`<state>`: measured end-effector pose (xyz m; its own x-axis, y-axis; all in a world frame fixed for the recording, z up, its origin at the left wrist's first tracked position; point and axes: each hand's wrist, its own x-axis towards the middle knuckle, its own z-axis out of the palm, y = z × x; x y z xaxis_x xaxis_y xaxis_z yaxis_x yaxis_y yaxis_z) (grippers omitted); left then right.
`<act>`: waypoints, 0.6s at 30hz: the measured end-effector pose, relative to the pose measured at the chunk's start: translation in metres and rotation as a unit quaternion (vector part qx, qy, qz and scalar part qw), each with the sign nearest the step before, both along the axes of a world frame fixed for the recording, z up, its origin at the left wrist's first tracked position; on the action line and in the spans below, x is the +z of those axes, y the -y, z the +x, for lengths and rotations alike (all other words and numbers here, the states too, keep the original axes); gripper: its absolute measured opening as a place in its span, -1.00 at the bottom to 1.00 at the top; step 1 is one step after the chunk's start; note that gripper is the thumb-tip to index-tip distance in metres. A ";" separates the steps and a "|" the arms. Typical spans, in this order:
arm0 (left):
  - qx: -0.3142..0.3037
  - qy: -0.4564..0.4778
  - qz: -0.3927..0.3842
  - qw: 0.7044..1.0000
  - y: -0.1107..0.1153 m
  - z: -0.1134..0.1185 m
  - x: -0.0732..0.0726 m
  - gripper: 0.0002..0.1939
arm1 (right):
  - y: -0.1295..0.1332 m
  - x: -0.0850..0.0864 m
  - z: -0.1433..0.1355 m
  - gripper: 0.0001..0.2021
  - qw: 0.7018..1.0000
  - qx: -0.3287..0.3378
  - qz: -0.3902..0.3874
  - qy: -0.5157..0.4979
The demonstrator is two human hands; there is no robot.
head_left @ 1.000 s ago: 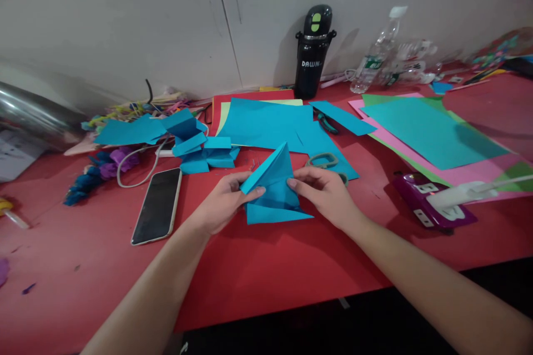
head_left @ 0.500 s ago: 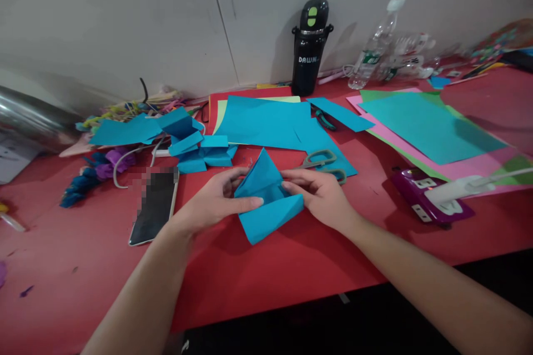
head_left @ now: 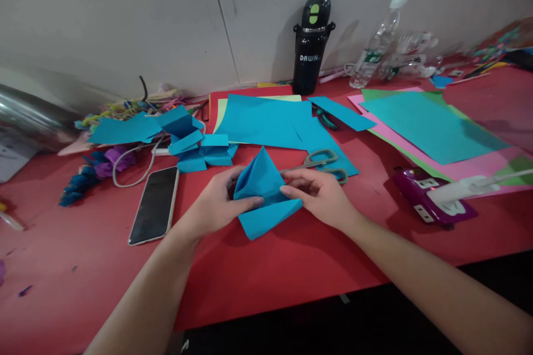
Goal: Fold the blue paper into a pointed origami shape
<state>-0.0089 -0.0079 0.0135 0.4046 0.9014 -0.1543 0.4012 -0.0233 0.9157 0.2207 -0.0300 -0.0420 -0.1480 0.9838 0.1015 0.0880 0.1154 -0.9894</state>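
Between my hands is a folded sheet of blue paper (head_left: 263,177), peaked at the top with a flap along its lower side. My left hand (head_left: 220,199) grips its left edge, thumb lying across the fold and fingers tucked behind. On the right side my right hand (head_left: 318,194) pinches the paper between thumb and fingers. Scissors (head_left: 325,160) with greyish-green handles lie just beyond my right hand. Several folded blue paper pieces (head_left: 195,144) rest past my left hand.
A phone (head_left: 156,205) lies left of my left forearm. A purple power strip (head_left: 425,199) with a white plug sits at right, near coloured sheets (head_left: 433,127). A black flask (head_left: 310,50) and a clear bottle (head_left: 377,50) stand by the wall. The red table's front edge runs below.
The lower flap has tilted, showing less of its face, and the upper peak has spread a little. Both hands keep their hold in nearly the same place.
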 end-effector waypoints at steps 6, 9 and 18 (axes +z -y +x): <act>0.000 -0.018 0.028 0.999 0.000 0.001 0.003 -0.56 | -0.005 0.002 0.002 -0.81 0.998 0.052 0.014 0.020; 0.000 -0.015 0.024 1.000 0.000 0.002 0.003 -0.59 | -0.004 0.004 0.003 -0.78 0.998 0.053 0.018 0.038; 0.005 -0.004 0.020 1.000 0.002 0.003 0.004 -0.66 | -0.002 0.006 0.003 -0.68 0.996 0.064 0.018 0.057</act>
